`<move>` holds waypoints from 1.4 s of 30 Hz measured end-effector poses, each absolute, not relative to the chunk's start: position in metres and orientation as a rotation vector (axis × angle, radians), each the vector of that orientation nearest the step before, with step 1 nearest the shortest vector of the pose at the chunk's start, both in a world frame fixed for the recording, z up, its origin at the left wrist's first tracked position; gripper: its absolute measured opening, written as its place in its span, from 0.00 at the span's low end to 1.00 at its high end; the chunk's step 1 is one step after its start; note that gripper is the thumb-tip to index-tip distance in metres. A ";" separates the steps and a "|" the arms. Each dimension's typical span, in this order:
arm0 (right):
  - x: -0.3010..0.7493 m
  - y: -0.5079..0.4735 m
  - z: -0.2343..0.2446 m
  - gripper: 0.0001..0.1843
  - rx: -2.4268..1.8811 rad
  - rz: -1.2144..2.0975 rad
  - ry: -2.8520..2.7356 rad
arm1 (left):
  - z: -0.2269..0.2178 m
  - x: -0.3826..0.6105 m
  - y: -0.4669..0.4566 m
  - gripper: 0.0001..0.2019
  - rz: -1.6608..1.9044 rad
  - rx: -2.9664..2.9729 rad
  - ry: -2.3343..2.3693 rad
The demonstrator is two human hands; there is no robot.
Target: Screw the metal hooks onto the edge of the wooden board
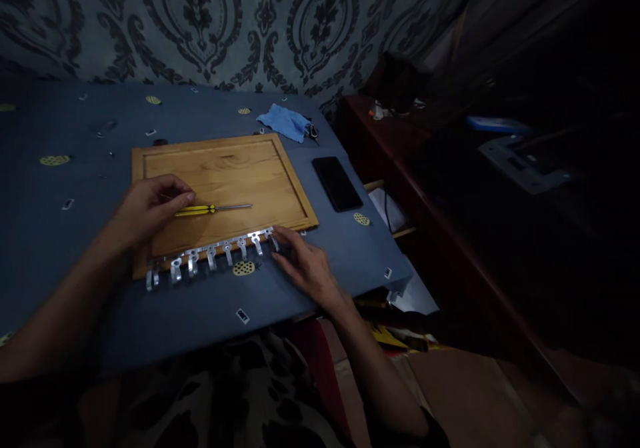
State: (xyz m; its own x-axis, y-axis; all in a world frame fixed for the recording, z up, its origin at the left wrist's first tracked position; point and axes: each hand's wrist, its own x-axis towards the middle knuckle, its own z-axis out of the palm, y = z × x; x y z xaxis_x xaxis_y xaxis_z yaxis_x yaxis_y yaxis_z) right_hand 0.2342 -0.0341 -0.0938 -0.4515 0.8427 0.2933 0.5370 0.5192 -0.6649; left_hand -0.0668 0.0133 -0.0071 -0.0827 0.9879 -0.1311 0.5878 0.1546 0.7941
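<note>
Over the left part of a wooden panel (220,175) with a raised frame, my left hand (153,208) is closed on a screwdriver (195,211) with a yellow and black handle. Its metal shaft points right across the panel. A silvery metal hook rail (227,251) with several hooks lies along the panel's near edge. At the rail's right end, my right hand (305,261) pinches the last hook between thumb and fingers. The far side of the left hand's grip is hidden.
A black phone (337,183) lies right of the panel on the blue tablecloth (65,255). Behind it are a blue cloth (285,121) and keys (313,133). Small dark bits sit at the left back. A dark reddish wooden cabinet (400,148) stands along the right.
</note>
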 end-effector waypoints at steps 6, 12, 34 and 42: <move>0.235 -0.034 -0.094 0.26 -1.121 0.671 -2.156 | -0.010 -0.067 0.013 0.20 0.717 1.575 1.690; 0.234 -0.034 -0.093 0.25 -1.140 0.673 -2.161 | -0.013 -0.057 0.007 0.18 0.729 1.878 1.459; 0.232 -0.033 -0.096 0.27 -1.080 0.660 -2.132 | -0.020 0.010 0.000 0.23 0.076 2.504 1.218; 0.232 -0.031 -0.097 0.18 -1.035 0.643 -2.137 | -0.028 0.008 0.000 0.23 0.160 2.540 1.195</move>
State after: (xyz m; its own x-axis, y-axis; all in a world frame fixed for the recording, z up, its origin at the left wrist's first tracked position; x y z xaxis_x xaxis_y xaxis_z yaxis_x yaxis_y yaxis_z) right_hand 0.2324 -0.0313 -0.0966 -0.4621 0.8140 0.3520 0.4845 0.5642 -0.6685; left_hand 0.0083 -0.0003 -0.0284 0.6419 0.7658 -0.0374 0.7289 -0.5943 0.3399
